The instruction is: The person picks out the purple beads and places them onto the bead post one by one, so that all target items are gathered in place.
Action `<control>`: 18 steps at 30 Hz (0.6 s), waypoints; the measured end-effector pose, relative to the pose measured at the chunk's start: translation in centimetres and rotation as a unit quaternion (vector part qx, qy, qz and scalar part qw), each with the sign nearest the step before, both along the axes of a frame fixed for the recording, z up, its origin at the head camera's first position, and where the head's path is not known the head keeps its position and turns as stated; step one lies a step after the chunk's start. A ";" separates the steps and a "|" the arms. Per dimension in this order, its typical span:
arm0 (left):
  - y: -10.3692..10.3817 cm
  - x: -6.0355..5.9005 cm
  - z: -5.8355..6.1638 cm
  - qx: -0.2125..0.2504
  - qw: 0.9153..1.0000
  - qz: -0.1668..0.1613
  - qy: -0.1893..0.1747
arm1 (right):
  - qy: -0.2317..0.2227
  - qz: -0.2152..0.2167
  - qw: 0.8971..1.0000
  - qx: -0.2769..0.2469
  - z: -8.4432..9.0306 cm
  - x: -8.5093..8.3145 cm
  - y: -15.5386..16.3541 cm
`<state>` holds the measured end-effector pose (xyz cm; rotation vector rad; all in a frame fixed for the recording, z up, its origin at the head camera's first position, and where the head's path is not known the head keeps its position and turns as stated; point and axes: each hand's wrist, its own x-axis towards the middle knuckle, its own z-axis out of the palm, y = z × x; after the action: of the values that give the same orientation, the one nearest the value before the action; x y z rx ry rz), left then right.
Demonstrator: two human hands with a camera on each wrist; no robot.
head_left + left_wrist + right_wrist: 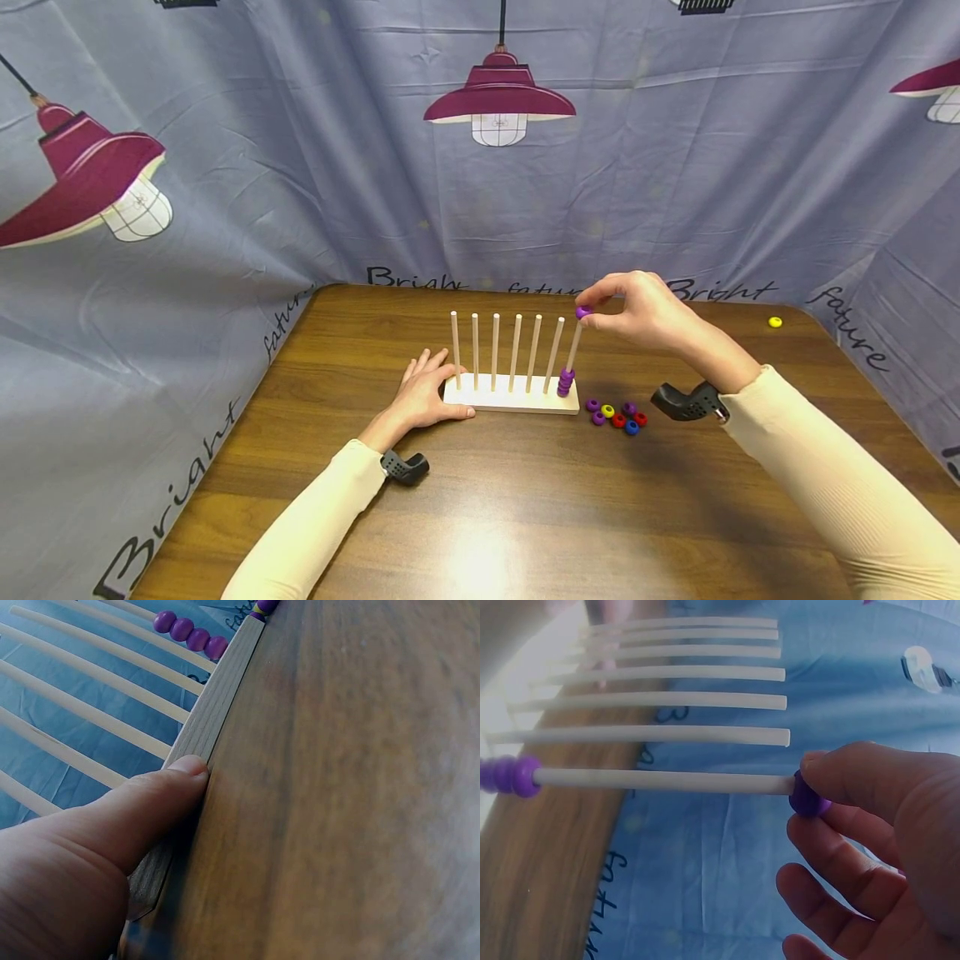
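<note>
The right hand point(647, 315) pinches a small purple ring bead point(582, 312) between thumb and forefinger, its other fingers point(832, 889) loosely curled beneath. The bead sits at the very tip of the rightmost white wooden peg point(573, 348), apparently just mouthed onto it, as the right wrist view shows. The step in hand is judged to be threading this bead onto that peg. A short stack of purple beads point(566, 382) already rests at the peg's foot.

The left hand point(424, 398) lies flat on the brown wood-grain bench point(525, 500), fingers straight, thumb point(161, 799) pressed against the left end of the pale wooden peg rack base point(512, 402); it holds nothing.

The next move calls for keeping the bead's bore square to the peg and letting go cleanly so it slides down; the peg leans slightly, so a skewed bead could bind.

Right of the rack base lies a cluster of loose beads point(617, 415), purple, yellow, red and blue. A single yellow bead point(776, 322) lies well apart, far right of the rack. The six other pegs stand bare. Nothing obstructs the peg in use.
</note>
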<state>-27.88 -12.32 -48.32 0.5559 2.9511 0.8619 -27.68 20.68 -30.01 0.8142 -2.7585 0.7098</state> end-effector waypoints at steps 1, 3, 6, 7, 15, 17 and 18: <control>0.0 0.0 0.0 0.000 1.000 0.000 -0.001 | -0.001 0.001 1.000 0.000 0.0 0.0 0.0; 0.0 0.0 0.0 -0.002 1.000 0.000 -0.003 | -0.003 0.002 1.000 0.003 -0.1 0.0 0.0; 0.0 0.0 0.0 -0.003 1.000 -0.002 -0.006 | -0.005 0.002 1.000 0.004 -0.1 0.0 0.1; 0.0 0.0 0.0 -0.002 1.000 -0.002 -0.007 | -0.006 0.001 1.000 0.004 -0.1 0.0 0.1; -0.1 0.0 0.0 -0.004 1.000 -0.002 -0.010 | -0.004 0.005 1.000 0.003 -0.1 0.1 0.2; -0.1 0.0 0.0 -0.004 1.000 -0.001 -0.009 | -0.006 0.004 1.000 0.003 -0.1 0.1 0.2; -0.1 0.0 0.0 -0.004 1.000 -0.001 -0.010 | -0.007 0.003 1.000 0.003 -0.1 0.1 0.2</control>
<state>-27.87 -12.39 -48.30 0.5450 2.9342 0.8497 -27.60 20.84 -30.11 0.8216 -2.7725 0.7108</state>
